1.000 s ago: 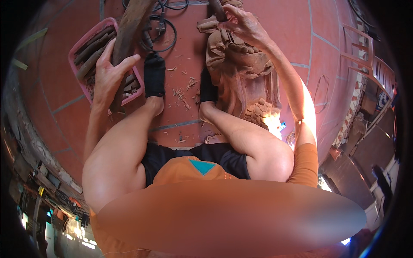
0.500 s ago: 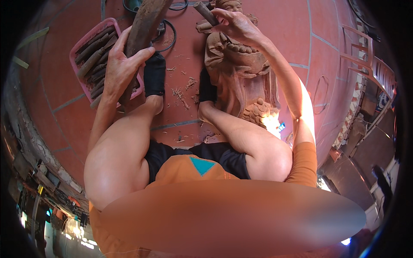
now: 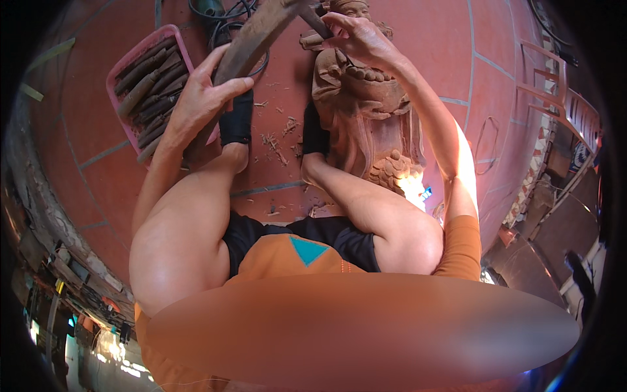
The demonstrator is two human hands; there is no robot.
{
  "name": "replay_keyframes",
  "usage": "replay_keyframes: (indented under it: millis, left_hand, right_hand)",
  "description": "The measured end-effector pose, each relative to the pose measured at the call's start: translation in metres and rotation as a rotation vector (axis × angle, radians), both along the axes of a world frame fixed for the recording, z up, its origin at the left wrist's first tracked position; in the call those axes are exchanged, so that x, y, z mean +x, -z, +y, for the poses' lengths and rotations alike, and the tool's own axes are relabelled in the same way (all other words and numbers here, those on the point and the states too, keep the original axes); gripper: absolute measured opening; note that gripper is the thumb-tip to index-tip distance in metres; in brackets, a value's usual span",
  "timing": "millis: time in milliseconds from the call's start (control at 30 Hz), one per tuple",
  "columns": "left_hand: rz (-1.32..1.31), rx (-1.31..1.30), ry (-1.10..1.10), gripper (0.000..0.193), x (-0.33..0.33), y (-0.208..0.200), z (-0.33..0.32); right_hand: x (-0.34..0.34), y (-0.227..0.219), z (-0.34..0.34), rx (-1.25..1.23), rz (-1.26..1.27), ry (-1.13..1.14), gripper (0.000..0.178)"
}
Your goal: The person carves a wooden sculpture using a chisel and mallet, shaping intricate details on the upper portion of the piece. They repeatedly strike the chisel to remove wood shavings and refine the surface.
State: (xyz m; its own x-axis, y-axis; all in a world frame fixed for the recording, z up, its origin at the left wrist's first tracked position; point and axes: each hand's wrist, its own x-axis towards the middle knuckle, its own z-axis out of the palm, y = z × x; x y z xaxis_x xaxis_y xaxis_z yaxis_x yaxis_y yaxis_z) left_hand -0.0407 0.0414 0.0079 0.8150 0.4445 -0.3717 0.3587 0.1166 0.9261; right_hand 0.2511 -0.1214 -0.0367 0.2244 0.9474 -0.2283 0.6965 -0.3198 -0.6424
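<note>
A carved wooden statue of a seated figure lies on the red tiled floor between my legs. My right hand rests on its upper part and grips a chisel set against the carving. My left hand is closed around a long dark wooden mallet, which slants up toward the chisel's top end. Wood chips are scattered on the floor beside the statue.
A pink tray with several dark-handled carving tools stands at the left. Black cables coil at the top. A low red chair frame stands at the right, with steps and clutter along the edges.
My left hand has swung the mallet rightward and upward, so its head now reaches toward the chisel. My right hand stays on the chisel at the statue.
</note>
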Motion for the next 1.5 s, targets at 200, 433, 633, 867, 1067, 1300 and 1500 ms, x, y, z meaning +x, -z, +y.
replay_keyframes:
  millis: [200, 433, 633, 867, 1067, 1300, 1500]
  left_hand:
    - [-0.081, -0.117, -0.262, 0.040, 0.011, -0.006, -0.003]
    - [0.071, -0.260, -0.051, 0.040, 0.010, -0.001, -0.003]
    - [-0.060, -0.187, -0.231, 0.040, 0.011, -0.002, 0.002]
    - [0.074, -0.264, -0.029, 0.037, 0.010, 0.006, -0.011]
    - [0.043, -0.257, -0.108, 0.037, 0.003, 0.000, -0.004]
    - [0.022, -0.162, -0.077, 0.037, 0.012, -0.015, -0.008]
    - [-0.085, -0.058, -0.075, 0.035, 0.013, -0.026, -0.003]
  right_hand:
    - [-0.002, -0.008, 0.001, -0.031, 0.016, -0.010, 0.046]
    - [-0.001, -0.006, 0.005, -0.048, -0.077, -0.099, 0.041]
    - [-0.002, -0.007, 0.006, -0.083, -0.053, -0.093, 0.044]
    - [0.002, -0.011, 0.001, -0.082, 0.004, -0.016, 0.046]
    - [0.014, -0.030, -0.025, 0.055, 0.324, 0.044, 0.039]
    - [0.006, -0.020, -0.022, 0.064, 0.257, 0.074, 0.038]
    - [0.011, -0.022, -0.023, -0.010, 0.213, -0.004, 0.041]
